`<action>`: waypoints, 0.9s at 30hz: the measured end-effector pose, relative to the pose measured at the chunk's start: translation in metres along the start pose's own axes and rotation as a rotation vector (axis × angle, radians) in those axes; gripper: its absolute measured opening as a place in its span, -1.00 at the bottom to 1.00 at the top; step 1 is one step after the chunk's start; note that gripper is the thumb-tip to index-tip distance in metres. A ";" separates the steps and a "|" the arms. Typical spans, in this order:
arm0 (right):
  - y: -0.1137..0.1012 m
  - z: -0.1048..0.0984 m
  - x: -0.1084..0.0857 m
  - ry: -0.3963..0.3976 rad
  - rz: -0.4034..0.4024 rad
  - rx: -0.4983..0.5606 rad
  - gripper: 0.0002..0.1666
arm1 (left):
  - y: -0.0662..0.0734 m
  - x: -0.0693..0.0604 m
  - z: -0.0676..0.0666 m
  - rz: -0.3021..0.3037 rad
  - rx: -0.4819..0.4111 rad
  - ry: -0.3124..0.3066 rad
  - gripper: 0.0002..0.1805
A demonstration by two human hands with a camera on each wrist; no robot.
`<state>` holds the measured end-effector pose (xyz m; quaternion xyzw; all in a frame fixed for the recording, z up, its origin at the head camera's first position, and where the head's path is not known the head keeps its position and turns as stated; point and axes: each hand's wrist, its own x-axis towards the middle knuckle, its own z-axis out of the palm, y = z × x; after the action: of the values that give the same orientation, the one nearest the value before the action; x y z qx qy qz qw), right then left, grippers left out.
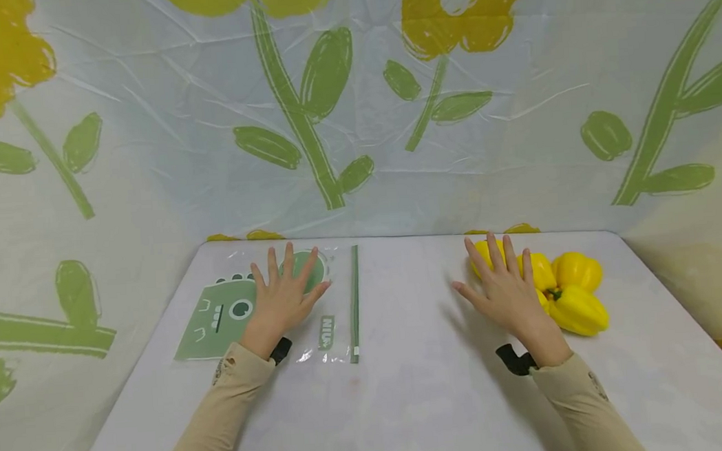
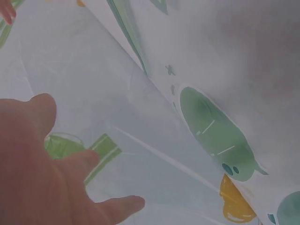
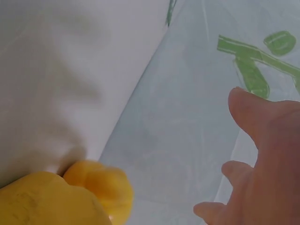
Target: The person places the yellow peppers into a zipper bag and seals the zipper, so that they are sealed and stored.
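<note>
My left hand (image 1: 283, 300) is spread above a clear plastic zip bag (image 1: 219, 325) with a green monster print, lying flat on the left of the table. It holds nothing, and its fingers cover part of the print. The bag's green zip strip (image 1: 354, 302) runs along its right side, with a small white slider near the bottom. Over at the right, my right hand (image 1: 506, 294) is also spread with nothing in it. Several yellow bell peppers (image 1: 580, 309) lie together beside and partly behind that hand. Two yellow peppers (image 3: 51, 201) show in the right wrist view.
The white tabletop (image 1: 408, 388) extends between and in front of the hands. A flower-printed sheet (image 1: 383, 183) hangs behind the table and along both sides. Each wrist wears a black strap (image 1: 515, 361), below a beige sleeve (image 1: 586, 405).
</note>
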<state>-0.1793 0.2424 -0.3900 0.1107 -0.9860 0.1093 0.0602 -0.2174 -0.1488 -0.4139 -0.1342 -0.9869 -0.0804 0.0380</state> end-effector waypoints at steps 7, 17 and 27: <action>-0.003 -0.005 0.009 0.143 -0.001 0.114 -0.06 | -0.001 0.005 0.004 0.041 -0.028 0.077 -0.23; -0.023 -0.011 0.029 0.365 0.060 0.594 -0.35 | 0.017 0.017 0.003 0.330 -0.095 0.525 -0.70; -0.048 0.017 0.058 0.131 0.208 1.044 -0.53 | 0.044 0.022 0.010 0.347 -0.092 0.405 -0.73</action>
<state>-0.2265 0.1810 -0.3889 0.0204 -0.8005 0.5971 0.0472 -0.2270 -0.0997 -0.4156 -0.2839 -0.9168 -0.1426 0.2419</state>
